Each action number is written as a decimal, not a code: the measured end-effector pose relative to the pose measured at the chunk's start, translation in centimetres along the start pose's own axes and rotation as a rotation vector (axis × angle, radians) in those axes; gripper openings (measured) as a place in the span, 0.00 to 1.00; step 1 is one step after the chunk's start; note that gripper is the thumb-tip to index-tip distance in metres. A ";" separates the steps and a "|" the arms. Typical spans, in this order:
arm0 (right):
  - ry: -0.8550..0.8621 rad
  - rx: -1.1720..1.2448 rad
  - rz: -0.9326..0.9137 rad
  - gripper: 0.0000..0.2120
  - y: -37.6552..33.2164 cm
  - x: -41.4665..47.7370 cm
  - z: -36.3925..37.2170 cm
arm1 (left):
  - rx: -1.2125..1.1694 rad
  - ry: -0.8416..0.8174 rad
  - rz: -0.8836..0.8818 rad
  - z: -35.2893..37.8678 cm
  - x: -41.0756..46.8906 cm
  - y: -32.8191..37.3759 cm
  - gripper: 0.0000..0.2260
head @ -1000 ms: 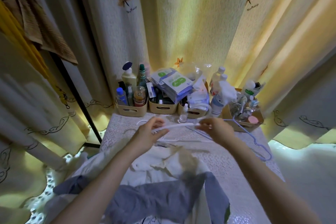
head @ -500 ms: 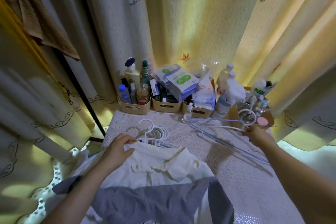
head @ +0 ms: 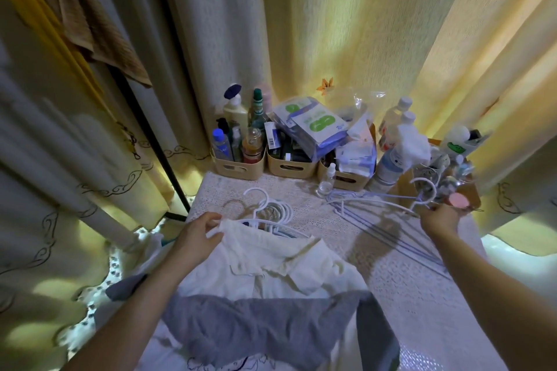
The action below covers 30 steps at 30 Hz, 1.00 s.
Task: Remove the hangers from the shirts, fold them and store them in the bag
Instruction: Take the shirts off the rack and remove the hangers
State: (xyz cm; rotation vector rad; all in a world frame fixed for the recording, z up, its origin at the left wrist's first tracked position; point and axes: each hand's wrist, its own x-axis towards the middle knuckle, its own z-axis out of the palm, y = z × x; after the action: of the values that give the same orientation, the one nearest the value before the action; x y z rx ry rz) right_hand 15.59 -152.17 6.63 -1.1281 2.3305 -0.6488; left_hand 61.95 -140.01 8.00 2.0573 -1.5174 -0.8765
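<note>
1. Our left hand [head: 197, 239] pinches the left shoulder of the white shirt [head: 271, 268], with fingers and thumb curled on the cloth.
2. That shirt lies on the near tabletop [head: 407, 304], collar towards the far side. A grey shirt [head: 256, 331] lies across its lower part. We judge both soft, light and limp, so they are best taken at the shoulder seams.
3. Just beyond the collar lies a cluster of hanger hooks [head: 271, 209]. They look stiff, smooth and likely to tangle, so we would draw each hanger out by its hook.
4. Far right, our right hand [head: 440, 218] grips a white hanger [head: 379, 203] near its neck, above the loose hangers [head: 407, 247].
5. We see no bag.
</note>
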 end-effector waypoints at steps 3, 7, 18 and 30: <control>0.026 0.022 -0.106 0.09 -1.3 -2.0 1.0 | 0.043 -0.382 0.129 -2.0 -0.7 1.1 0.08; -0.344 0.108 -0.335 0.08 -4.3 -6.5 3.4 | 0.214 -1.171 0.083 -3.2 -2.7 3.6 0.10; -0.773 -0.323 -0.788 0.18 -7.2 -15.0 7.5 | -0.018 -0.849 0.261 1.5 -3.0 4.0 0.09; -0.717 -0.241 -0.855 0.10 -5.7 -15.3 5.9 | 0.182 -0.035 0.163 3.2 0.5 5.2 0.18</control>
State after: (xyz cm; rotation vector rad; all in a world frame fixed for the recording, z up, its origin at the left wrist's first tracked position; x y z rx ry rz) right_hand 30.88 -144.12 8.55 -2.0703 1.2884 -0.1487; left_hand 56.28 -142.00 9.06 2.0151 -1.8140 -0.7392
